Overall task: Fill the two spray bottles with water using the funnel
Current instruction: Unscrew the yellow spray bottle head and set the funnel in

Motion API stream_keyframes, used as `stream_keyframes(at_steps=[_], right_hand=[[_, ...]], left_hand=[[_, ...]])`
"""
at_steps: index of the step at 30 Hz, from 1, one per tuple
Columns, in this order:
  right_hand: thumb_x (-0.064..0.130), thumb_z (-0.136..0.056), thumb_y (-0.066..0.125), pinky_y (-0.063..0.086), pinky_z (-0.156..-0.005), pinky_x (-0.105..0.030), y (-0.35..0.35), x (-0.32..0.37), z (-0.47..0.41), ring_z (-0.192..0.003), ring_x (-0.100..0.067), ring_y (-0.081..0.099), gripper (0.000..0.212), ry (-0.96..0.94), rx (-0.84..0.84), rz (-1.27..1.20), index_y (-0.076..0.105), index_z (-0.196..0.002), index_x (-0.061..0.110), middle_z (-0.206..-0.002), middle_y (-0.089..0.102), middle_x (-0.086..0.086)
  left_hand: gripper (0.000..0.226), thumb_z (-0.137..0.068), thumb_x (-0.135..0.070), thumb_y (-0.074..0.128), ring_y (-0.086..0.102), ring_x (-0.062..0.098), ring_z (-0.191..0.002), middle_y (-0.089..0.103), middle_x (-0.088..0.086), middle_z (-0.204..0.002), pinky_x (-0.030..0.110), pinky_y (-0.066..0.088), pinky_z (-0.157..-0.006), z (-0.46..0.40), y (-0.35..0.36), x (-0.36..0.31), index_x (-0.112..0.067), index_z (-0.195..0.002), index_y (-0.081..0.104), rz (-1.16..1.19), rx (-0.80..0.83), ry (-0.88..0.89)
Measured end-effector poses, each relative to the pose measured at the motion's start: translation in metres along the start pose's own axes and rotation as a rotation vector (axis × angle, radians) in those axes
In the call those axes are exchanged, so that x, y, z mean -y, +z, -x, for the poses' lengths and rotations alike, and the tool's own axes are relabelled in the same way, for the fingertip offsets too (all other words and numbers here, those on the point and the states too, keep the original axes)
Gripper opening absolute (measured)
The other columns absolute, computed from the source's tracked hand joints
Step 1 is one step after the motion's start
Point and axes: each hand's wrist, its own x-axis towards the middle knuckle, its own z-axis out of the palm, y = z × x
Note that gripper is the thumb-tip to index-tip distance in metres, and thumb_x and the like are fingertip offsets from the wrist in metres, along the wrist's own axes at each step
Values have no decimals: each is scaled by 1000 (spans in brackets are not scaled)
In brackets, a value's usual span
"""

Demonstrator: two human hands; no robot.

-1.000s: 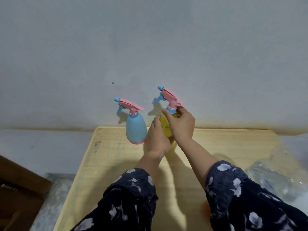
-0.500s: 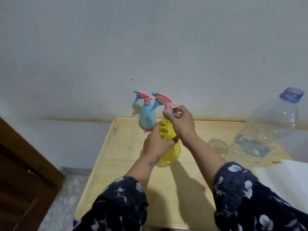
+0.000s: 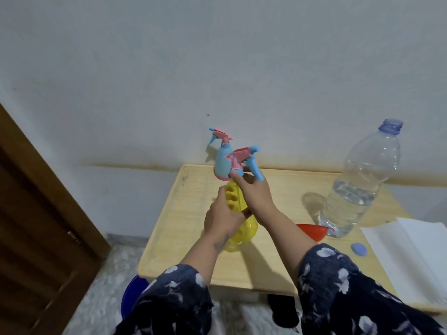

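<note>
Hands meet mid-frame over the bench (image 3: 183, 238). Left hand (image 3: 221, 218) wraps the yellow bottle (image 3: 238, 201), its grip clamped on the body; right hand (image 3: 254, 194) pinches the pink sprayer (image 3: 240, 157) at the neck. Blue bottle (image 3: 222, 163) stands behind. Right of centre lie the red funnel (image 3: 314, 232), water bottle (image 3: 358, 187) and blue cap (image 3: 359, 249).

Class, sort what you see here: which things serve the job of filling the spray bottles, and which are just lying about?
For the job:
yellow spray bottle, held by left hand and right hand
blue spray bottle
red funnel
water bottle
bottle cap

Lying about:
white paper
blue basin
</note>
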Motion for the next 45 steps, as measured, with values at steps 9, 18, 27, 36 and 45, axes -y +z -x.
stream_keyframes(at_steps=[9, 18, 27, 36, 45], right_hand=[[43, -83, 68, 45, -72, -30, -8, 7, 12, -82, -16, 60, 39, 80, -28, -11, 44, -100, 19, -97, 71, -5], [30, -80, 63, 46, -77, -33, -11, 18, 15, -89, -22, 57, 24, 51, 22, 5, 62, -100, 17, -99, 62, -9], [16, -84, 70, 52, -85, -33, -45, 39, -15, -84, -18, 62, 44, -65, -300, -163, 51, -124, 15, -91, 66, -8], [24, -94, 56, 51, -83, -33, -87, 40, -60, -73, -7, 62, 35, 56, -372, -93, 47, -127, 16, -104, 62, -4], [9, -88, 58, 43, -62, -31, -91, -76, -58, -86, -29, 60, 27, 422, -77, 508, 57, -114, 1, -103, 65, -16]], left_hand=[[70, -68, -49, 76, 63, 20, -97, 63, -10, -109, 36, 53, -76, 16, 5, -4, -33, -126, 39, -74, -29, 5], [70, -70, -55, 74, 60, 21, -102, 60, -12, -114, 38, 52, -78, 24, 3, 5, -33, -126, 38, -151, -59, 37], [78, -71, -47, 79, 57, 17, -108, 57, -10, -121, 33, 49, -83, 33, 11, 30, -33, -134, 36, -46, 30, 52], [77, -69, -38, 84, 54, 20, -107, 55, -3, -122, 34, 47, -84, 21, 20, 46, -31, -129, 36, 43, 18, 39], [75, -71, -35, 84, 53, 17, -105, 53, -7, -117, 27, 39, -80, 4, 31, 51, -33, -127, 35, 109, 28, 45]])
